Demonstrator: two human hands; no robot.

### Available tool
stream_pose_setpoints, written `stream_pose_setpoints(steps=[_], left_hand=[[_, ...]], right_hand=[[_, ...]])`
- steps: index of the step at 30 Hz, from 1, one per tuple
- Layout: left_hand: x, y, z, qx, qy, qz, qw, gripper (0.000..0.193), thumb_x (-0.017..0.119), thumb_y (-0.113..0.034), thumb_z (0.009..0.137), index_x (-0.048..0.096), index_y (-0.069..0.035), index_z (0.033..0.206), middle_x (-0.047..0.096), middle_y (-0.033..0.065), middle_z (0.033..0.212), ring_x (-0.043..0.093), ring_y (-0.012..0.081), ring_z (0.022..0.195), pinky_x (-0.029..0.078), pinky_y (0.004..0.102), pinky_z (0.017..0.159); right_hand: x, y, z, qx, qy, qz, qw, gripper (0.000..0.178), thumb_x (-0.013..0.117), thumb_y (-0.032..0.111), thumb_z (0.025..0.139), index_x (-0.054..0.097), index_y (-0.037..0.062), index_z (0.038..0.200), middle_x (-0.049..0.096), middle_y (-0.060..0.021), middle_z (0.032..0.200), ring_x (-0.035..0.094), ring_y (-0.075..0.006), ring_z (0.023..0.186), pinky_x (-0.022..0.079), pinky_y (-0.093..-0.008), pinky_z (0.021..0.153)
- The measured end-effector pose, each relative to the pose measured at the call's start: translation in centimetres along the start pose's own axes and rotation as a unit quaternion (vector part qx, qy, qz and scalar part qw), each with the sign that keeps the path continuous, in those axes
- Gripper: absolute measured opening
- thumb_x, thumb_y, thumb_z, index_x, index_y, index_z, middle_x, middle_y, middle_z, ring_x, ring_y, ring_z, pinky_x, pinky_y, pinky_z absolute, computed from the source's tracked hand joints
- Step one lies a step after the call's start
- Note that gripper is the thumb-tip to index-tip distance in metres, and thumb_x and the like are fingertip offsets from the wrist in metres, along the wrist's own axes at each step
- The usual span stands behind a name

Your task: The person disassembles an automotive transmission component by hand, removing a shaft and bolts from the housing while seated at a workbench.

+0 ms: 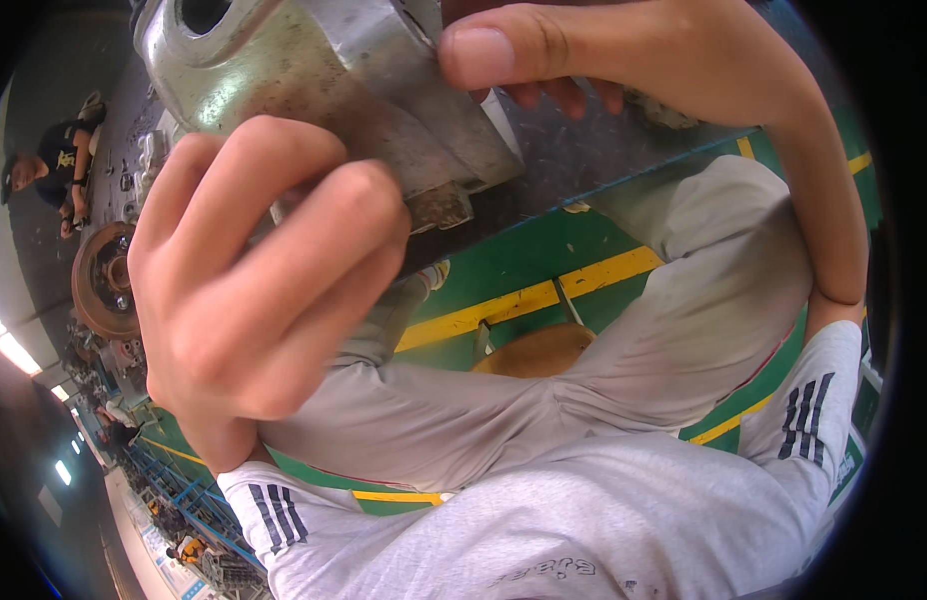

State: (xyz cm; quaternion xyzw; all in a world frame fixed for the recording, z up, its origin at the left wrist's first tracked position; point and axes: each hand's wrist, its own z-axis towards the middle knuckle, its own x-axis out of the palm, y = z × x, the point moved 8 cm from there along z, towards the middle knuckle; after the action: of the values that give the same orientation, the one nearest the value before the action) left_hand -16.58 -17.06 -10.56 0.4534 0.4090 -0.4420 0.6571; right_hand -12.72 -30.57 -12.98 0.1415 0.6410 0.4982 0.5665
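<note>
A large grey metal casting (384, 110) with a round hole near its top left fills the top middle of the view, close to me, on a dark workbench (544, 150). In front of its left part is my left hand (269, 270), fingers curled in and knuckles toward me. Its fingertips are hidden, so whatever they pinch does not show. My right hand (574, 50) reaches in at the top right, its thumb laid against the casting's right edge. The other fingers of that hand curl behind, partly out of sight.
A rusty brake disc (104, 280) and small metal parts lie at the left. Another person (59, 165) is at the bench's far left. Below the bench edge are a wooden stool seat (534, 350) and a green floor (504, 250) with yellow lines.
</note>
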Motion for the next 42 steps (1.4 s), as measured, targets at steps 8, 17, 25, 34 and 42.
stream_pose_setpoints(steps=[8, 17, 25, 34, 42], left_hand=[[0.1, 0.3, 0.6, 0.001, -0.006, -0.05, 0.999, 0.041, 0.057, -0.019, 0.042, 0.075, -0.007, 0.078, 0.068, 0.0071, 0.09, 0.065, 0.027, 0.086, 0.053, 0.0382, 0.072], [-0.6, -0.4, -0.7, 0.089, -0.043, -0.048, 0.994, 0.013, 0.066, -0.024, 0.064, 0.07, -0.013, 0.071, 0.059, -0.0001, 0.093, 0.057, 0.0199, 0.096, 0.046, 0.0322, 0.072], [-1.2, 0.1, -2.2, 0.082, -0.117, -0.065, 0.988, 0.008, 0.069, -0.022, 0.073, 0.063, -0.017, 0.073, 0.048, -0.0018, 0.094, 0.052, 0.0161, 0.095, 0.042, 0.029, 0.071], [-1.4, -0.5, -1.6, 0.122, -0.128, -0.025, 0.984, 0.006, 0.071, -0.025, 0.076, 0.075, -0.021, 0.078, 0.059, -0.0061, 0.096, 0.055, 0.0142, 0.103, 0.044, 0.0282, 0.079], [-2.4, -1.0, -2.1, 0.123, -0.127, -0.033, 0.984, 0.007, 0.071, -0.024, 0.077, 0.076, -0.02, 0.077, 0.06, -0.0054, 0.097, 0.055, 0.0149, 0.103, 0.044, 0.0288, 0.079]], right_hand=[[-1.1, -0.8, -1.8, 0.033, -0.083, -0.04, 0.995, 0.064, 0.071, 0.058, 0.095, 0.063, -0.0014, 0.072, 0.049, 0.0005, 0.06, 0.044, -0.0082, 0.056, 0.031, -0.027, 0.049], [-3.3, 0.5, -3.5, -0.026, -0.128, -0.071, 0.989, 0.062, 0.078, 0.058, 0.087, 0.057, 0.0005, 0.074, 0.051, -0.002, 0.066, 0.048, -0.011, 0.059, 0.034, -0.0271, 0.052], [-2.0, -0.3, -2.4, -0.045, -0.143, -0.014, 0.989, 0.067, 0.076, 0.062, 0.087, 0.054, -0.0006, 0.076, 0.053, -0.0049, 0.071, 0.05, -0.0135, 0.061, 0.035, -0.0273, 0.054], [-2.6, -0.4, -3.0, -0.033, -0.124, -0.019, 0.992, 0.07, 0.074, 0.064, 0.087, 0.054, -0.0009, 0.073, 0.053, -0.0061, 0.068, 0.052, -0.0154, 0.058, 0.037, -0.0276, 0.053], [-1.9, 0.9, -3.1, -0.049, -0.123, -0.078, 0.988, 0.072, 0.074, 0.067, 0.085, 0.056, -0.0017, 0.072, 0.051, -0.0071, 0.065, 0.05, -0.0195, 0.056, 0.037, -0.0298, 0.052]])
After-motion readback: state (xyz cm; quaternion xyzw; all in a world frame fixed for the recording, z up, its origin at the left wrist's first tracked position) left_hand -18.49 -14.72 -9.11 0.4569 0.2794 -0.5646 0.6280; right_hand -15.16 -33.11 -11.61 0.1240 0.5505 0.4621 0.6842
